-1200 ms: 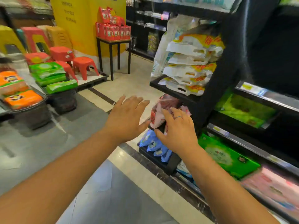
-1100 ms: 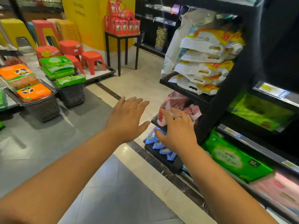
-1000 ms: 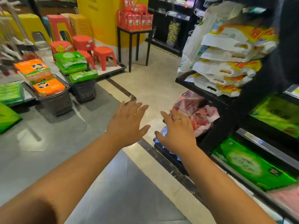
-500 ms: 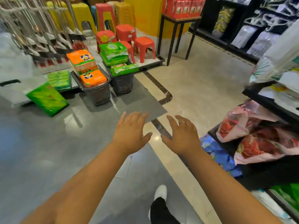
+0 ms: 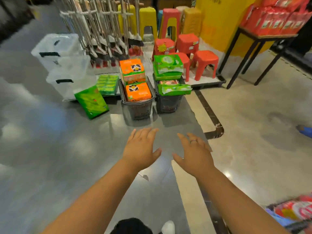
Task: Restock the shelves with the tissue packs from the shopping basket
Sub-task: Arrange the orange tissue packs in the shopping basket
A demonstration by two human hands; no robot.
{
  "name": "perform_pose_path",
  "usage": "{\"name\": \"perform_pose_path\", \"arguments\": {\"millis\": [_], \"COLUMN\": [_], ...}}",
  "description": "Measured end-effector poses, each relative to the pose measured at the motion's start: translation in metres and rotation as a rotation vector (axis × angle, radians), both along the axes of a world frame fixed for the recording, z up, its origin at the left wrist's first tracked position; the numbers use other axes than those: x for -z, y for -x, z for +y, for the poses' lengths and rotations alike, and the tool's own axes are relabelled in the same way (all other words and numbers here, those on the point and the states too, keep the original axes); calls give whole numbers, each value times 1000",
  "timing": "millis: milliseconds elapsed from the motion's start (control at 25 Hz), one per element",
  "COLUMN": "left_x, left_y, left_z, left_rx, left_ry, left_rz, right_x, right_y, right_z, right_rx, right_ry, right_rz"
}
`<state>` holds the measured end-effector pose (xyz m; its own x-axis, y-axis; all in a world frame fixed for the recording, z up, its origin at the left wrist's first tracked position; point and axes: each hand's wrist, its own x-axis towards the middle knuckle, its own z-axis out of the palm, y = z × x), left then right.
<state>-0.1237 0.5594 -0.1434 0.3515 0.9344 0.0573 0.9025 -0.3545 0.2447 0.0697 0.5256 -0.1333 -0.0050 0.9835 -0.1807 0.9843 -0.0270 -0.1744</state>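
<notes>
Left hand (image 5: 141, 149): empty, palm down, fingers spread, held out over the grey floor (image 5: 50, 157).
Right hand (image 5: 194, 156): likewise empty and spread, with a ring on one finger. It was beside the left hand but not touching it.
Both hands were well short of the stock. Judged, they were carried open and level with each other to take the next pack between two palms.

Left basket (image 5: 137, 108): dark mesh, standing on the floor. It held orange packs (image 5: 138, 91) stacked above its rim.
Right basket (image 5: 168, 103): just beside the left one. It held green packs (image 5: 168, 64) piled higher, the lowest jutting over the rim. Motion blur left the count of green packs uncertain.
The baskets stood side by side, probably so either colour could be drawn from one standing spot.

Leaning green pack (image 5: 92, 103): propped on its edge against the clear bins (image 5: 64, 65), outside any basket.
Red stools (image 5: 205, 63): behind the baskets.
The shelves were out of view.
</notes>
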Motion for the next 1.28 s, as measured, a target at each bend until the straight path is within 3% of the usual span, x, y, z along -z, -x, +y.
{"name": "perform_pose_path", "arguments": {"millis": [320,760,1280], "left_x": [24,49,156], "left_y": [29,111,123], "left_z": [187,471,754], "left_rx": [-134,-145,-261], "left_ry": [62,107,239], "left_rz": [27,29,-24], "right_x": [26,61,175], "right_y": [23,98,104], "right_z": [203,487,799], "right_rx": [-117,-117,-144], "right_ry": [65,154,287], "right_rz": [16,45,138]}}
